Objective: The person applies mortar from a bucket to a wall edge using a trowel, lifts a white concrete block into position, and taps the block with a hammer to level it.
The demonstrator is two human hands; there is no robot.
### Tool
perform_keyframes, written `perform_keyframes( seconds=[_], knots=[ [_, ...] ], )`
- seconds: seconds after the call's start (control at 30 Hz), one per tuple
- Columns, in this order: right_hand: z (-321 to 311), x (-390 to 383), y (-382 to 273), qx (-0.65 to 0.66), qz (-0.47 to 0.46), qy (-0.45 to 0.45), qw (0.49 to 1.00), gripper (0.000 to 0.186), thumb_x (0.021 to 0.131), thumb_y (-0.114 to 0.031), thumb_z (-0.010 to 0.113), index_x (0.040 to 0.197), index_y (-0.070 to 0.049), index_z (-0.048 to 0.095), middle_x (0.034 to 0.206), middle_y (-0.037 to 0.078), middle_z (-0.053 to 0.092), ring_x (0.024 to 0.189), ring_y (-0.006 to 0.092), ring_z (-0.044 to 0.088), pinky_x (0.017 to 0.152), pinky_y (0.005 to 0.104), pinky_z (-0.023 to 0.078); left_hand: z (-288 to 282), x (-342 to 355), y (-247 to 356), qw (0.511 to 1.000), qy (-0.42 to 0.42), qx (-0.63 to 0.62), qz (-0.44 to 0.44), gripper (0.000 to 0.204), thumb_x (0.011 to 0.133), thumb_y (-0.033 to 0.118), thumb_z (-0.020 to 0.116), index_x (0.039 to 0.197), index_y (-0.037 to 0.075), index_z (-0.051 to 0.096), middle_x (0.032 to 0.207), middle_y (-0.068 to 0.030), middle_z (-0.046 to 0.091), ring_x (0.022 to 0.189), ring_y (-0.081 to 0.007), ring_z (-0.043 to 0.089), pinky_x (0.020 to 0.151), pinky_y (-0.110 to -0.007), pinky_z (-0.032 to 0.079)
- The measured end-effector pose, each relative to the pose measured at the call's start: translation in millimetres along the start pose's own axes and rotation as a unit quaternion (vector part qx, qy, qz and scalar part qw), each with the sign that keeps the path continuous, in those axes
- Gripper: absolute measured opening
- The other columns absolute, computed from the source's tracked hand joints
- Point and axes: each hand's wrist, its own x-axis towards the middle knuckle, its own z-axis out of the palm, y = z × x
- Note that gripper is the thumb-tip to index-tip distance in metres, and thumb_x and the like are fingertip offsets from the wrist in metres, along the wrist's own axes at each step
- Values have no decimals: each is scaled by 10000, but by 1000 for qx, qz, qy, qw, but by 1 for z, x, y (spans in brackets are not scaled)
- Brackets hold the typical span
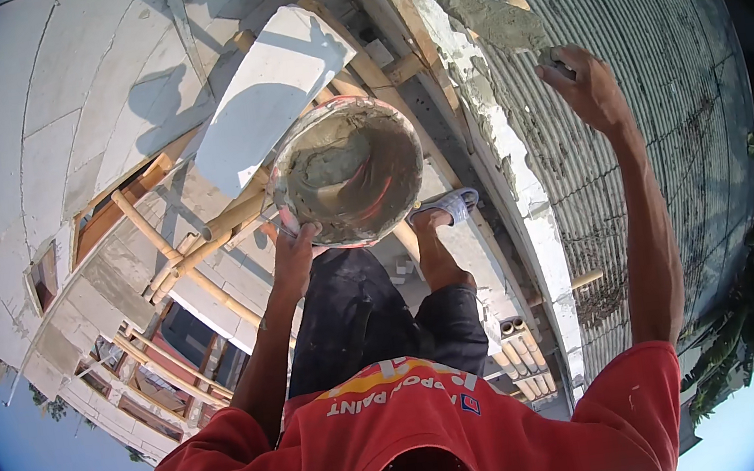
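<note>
My left hand [294, 258] grips the near left edge of a round bucket [409, 174], whose inside is smeared with grey mortar [334, 160]. The bucket tilts toward me above my thighs. Out to the far right, my right hand [589, 93] is closed around the handle of a trowel [502, 24]. The trowel's blade is coated in wet grey mortar and reaches left to the top of a narrow wall [504, 147], where rough, pale mortar lies along the edge. Most of the handle is hidden by my fingers.
A corrugated roof [625, 22] spreads right of the wall. Bamboo poles [197, 245] and timber form scaffolding at left, with drops between them. A pale board [256, 108] lies beyond the bucket. My sandalled foot [454, 206] rests near the wall.
</note>
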Motion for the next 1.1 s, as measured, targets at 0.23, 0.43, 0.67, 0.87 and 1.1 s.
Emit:
perform_keyframes(
  seconds=[0.23, 0.43, 0.67, 0.87, 1.1],
  knots=[
    [-22, 195, -13, -357, -85, -89, 926, 334, 813, -286, 616, 752, 23, 728, 750, 210, 712, 738, 344, 716, 695, 472, 564, 5, 21, -18, 999, -23, -20, -14, 560, 951, 98, 540, 1465, 31, 329, 1346, -111, 516, 1243, -234, 553, 1032, -470, 520],
    [-59, 215, -152, -508, -109, -243, 819, 340, 850, -301, 643, 931, 18, 726, 871, 219, 725, 766, 331, 711, 642, 469, 564, -2, 20, -42, 998, 51, 0, -28, 560, 956, 142, 598, 1449, 38, 351, 1293, -98, 537, 1174, -221, 577, 989, -472, 542],
    [-109, -12, -137, -112, 219, -68, 967, 334, 952, -389, 609, 972, -74, 715, 560, -4, 458, 507, 79, 464, 549, 287, 415, 17, 17, -79, 987, 72, -129, -57, 660, 941, 143, 613, 1528, 150, 313, 1279, -64, 562, 1199, -232, 576, 1015, -544, 502],
    [-38, -169, -132, 249, 305, -237, 888, 293, 961, -213, 644, 1077, 55, 670, 761, 89, 646, 648, 121, 601, 607, 272, 490, 45, 28, -138, 969, 101, -203, -93, 396, 924, 104, 618, 1305, 137, 517, 1240, -56, 585, 1184, -253, 586, 1055, -527, 486],
    [241, -119, -69, 463, 337, -260, 778, 406, 948, -384, 663, 961, 21, 650, 735, 72, 634, 590, 148, 637, 517, 285, 524, 68, 141, -170, 934, 62, -331, -116, 373, 904, 116, 695, 1225, 18, 531, 1245, -116, 589, 1168, -275, 595, 1056, -411, 510]
  ],
)
